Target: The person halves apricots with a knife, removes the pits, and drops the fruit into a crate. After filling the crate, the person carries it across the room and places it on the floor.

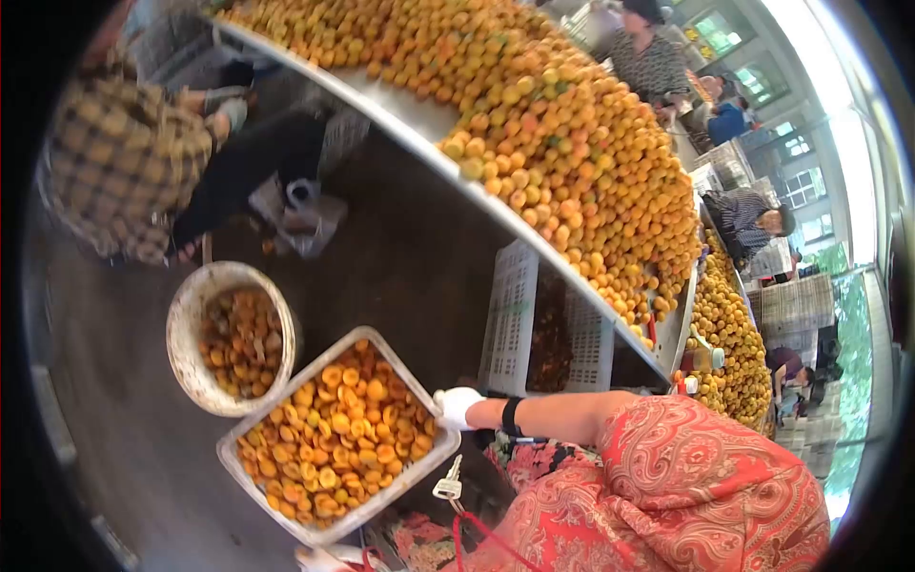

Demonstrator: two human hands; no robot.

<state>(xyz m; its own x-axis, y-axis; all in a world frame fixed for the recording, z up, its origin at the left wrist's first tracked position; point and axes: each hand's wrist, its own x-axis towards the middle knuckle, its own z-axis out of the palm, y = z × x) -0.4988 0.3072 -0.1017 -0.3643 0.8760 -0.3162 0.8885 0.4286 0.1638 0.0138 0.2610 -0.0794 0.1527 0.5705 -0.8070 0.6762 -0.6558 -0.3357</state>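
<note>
A white plastic crate [250, 480] full of halved orange apricots [335, 429] is in front of me, tilted in the view. My right hand [459, 408], in a white glove, is closed on its right-hand corner; a black band circles that wrist. At the bottom edge of the view, my left hand [329, 558], also gloved in white, grips the crate's near side and is partly cut off. A key [448, 484] hangs on a red cord in front of my red patterned clothing.
Beside the crate's far side stands a dirty white bucket [181, 329] holding dark orange fruit. A metal-edged table [534, 238] carries a large heap of whole apricots [562, 143]. Ventilated crates [510, 319] stand under it. A person in a checked shirt [124, 162] sits at left; others work beyond.
</note>
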